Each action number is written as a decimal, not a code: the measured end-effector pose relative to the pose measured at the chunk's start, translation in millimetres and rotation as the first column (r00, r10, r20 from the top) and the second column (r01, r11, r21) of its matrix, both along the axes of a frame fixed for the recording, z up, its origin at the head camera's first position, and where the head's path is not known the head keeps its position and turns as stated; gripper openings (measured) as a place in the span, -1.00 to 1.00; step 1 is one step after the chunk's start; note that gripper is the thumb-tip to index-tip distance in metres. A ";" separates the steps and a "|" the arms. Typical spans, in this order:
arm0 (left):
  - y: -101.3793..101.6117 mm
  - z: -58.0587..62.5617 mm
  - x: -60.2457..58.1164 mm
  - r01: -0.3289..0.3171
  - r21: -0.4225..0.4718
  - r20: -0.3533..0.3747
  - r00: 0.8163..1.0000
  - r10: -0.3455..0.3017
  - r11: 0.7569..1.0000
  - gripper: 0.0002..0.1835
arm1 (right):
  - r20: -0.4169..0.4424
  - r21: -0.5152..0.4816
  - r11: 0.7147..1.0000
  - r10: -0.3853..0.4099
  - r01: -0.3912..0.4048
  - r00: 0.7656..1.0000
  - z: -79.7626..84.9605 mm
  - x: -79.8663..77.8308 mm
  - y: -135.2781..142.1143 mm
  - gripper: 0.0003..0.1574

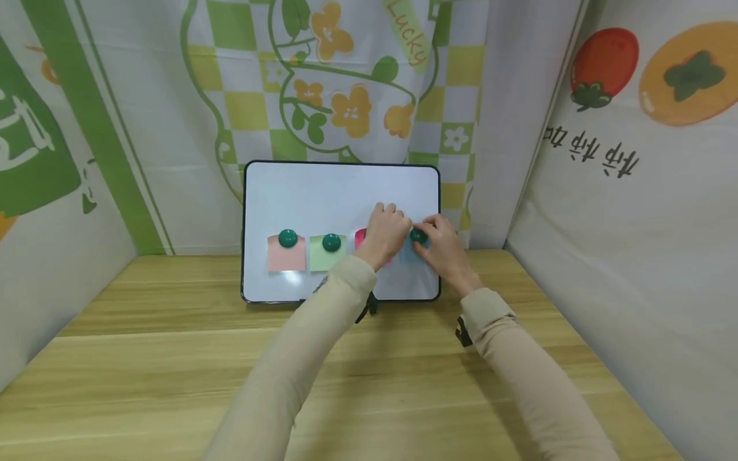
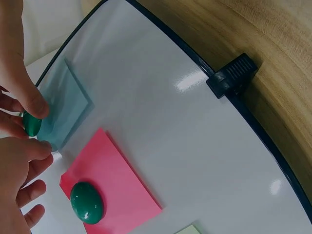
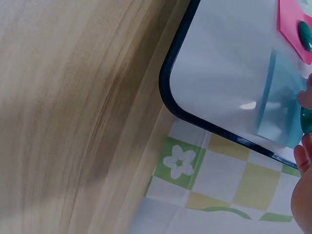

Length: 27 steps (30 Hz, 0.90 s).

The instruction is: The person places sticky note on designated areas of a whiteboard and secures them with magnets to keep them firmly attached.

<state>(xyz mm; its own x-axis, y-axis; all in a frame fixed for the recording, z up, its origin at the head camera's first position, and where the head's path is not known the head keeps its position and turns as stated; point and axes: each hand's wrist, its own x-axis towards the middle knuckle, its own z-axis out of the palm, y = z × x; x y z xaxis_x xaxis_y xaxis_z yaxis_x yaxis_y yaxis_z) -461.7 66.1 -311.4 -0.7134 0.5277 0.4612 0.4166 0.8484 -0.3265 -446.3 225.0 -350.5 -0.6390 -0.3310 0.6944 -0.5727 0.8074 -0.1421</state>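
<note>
On the whiteboard (image 1: 340, 198), my right hand (image 1: 446, 246) pinches a round green magnet (image 1: 419, 236) over the top of a blue sticky note (image 2: 66, 107). My left hand (image 1: 389, 232) is close beside it; in the left wrist view its thumb and forefinger hold the note's upper left corner, the other fingers loosely curled. To the left is a bright pink sticky note (image 2: 119, 180) under a second green magnet (image 2: 87, 203), largely hidden by my left hand in the head view. The right wrist view shows the blue note's lower edge standing slightly off the board.
Further left, a green sticky note (image 1: 323, 259) and a pale pink sticky note (image 1: 286, 257) hang under green magnets. A black clip foot (image 2: 231, 75) supports the board's bottom edge on the wooden table (image 1: 173, 358). Printed cloth (image 1: 230, 83) hangs behind.
</note>
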 end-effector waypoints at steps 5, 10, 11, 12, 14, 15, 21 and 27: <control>0.4 -1.0 -2.0 -0.013 0.004 0.005 1.000 0.013 1.000 -0.77 | 0.017 0.003 1.000 -0.004 0.004 1.000 1.0 -2.8 -0.9 -0.54; 1.1 -2.4 -3.8 -0.035 0.001 -0.003 0.999 0.035 0.999 -0.77 | 0.033 0.002 1.000 -0.009 0.009 0.999 1.2 -4.3 -3.0 -0.53; 1.2 -2.8 -4.2 -0.036 0.002 -0.006 0.999 0.036 0.999 -0.77 | 0.036 0.003 1.000 -0.013 0.013 0.999 1.1 -4.5 -3.2 -0.53; 1.3 -3.1 -4.6 -0.037 0.003 -0.008 0.999 0.037 0.999 -0.77 | 0.038 0.002 1.000 -0.015 0.015 0.999 1.2 -4.7 -3.6 -0.53; 1.4 -3.6 -5.5 -0.034 0.008 -0.016 0.999 0.034 0.999 -0.76 | 0.042 0.005 1.000 -0.022 0.021 0.999 1.6 -4.9 -4.5 -0.53; 1.4 -3.8 -5.8 -0.031 0.012 -0.018 0.999 0.031 0.999 -0.76 | 0.044 0.006 1.000 -0.025 0.025 0.999 1.9 -4.9 -4.8 -0.54; 1.6 -3.5 -6.5 -0.034 0.029 -0.015 0.999 0.034 0.999 -0.77 | 0.062 0.018 0.999 -0.041 0.040 0.997 3.3 -6.3 -7.4 -0.53; 1.7 -4.0 -7.3 -0.041 0.034 -0.004 0.999 0.041 0.999 -0.77 | 0.065 0.021 0.999 -0.052 0.050 0.997 3.2 -7.8 -8.6 -0.51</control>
